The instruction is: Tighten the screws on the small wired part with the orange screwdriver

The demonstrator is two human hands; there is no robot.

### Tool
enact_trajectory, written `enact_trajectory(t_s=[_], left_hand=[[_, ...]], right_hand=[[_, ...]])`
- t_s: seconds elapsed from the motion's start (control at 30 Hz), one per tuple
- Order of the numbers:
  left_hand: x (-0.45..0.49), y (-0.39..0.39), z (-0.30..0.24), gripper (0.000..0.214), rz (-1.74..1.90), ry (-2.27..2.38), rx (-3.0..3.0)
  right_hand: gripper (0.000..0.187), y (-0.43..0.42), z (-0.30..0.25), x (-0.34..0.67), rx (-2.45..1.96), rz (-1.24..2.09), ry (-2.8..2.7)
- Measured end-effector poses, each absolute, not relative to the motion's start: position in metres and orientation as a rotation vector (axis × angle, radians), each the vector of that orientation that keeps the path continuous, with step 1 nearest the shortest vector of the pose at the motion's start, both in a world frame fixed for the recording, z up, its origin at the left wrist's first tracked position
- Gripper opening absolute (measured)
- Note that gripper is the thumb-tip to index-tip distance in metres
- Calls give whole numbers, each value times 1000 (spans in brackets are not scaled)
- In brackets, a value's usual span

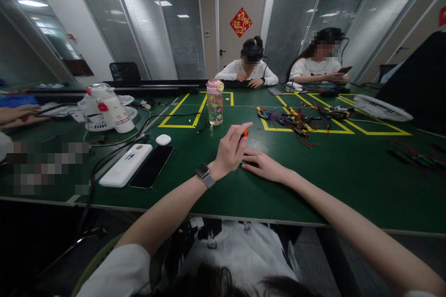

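Observation:
My left hand (228,151), with a watch on its wrist, is closed round an upright orange-and-black tool handle (245,132) that looks like a screwdriver. The tool's lower end is hidden by my fingers. Just beside and below it, my right hand (263,166) rests low on the green table (296,195). Its fingers are pressed together on a small green piece (243,163) that is mostly covered. The two hands nearly meet. Beyond them stands a clear bottle with a pink lid (215,102).
To the left lie a white power bank (126,165), a black phone (152,167), a white earbud case (163,139) and white fans (99,109). Tangled wires (296,120) cover yellow-taped boxes on the right. Two people sit opposite; another person's hands (21,113) are at far left.

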State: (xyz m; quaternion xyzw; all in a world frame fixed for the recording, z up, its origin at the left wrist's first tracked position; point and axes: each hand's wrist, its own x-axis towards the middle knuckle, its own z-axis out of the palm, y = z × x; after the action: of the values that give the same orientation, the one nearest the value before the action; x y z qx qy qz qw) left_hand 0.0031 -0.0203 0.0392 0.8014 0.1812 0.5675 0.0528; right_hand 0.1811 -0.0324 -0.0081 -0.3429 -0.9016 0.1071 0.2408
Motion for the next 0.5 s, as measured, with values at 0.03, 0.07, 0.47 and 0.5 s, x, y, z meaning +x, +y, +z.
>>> enact_trajectory(t_s=[0.03,0.07,0.47,0.5], left_hand=[[3,-20,39,35,1729,560,2445],[3,-20,39,35,1733,573,2450],[3,-21,40,37,1701,608,2470],[3,-21,40,37,1699,612,2476]], right_hand=[[34,-32,-8,181,-937,295,-2465],[34,-32,-8,181,-932,297,-2461],[33,-33,-6,180,-917,304,-2460],[32,-33,-6,180,-916,308,-2457]])
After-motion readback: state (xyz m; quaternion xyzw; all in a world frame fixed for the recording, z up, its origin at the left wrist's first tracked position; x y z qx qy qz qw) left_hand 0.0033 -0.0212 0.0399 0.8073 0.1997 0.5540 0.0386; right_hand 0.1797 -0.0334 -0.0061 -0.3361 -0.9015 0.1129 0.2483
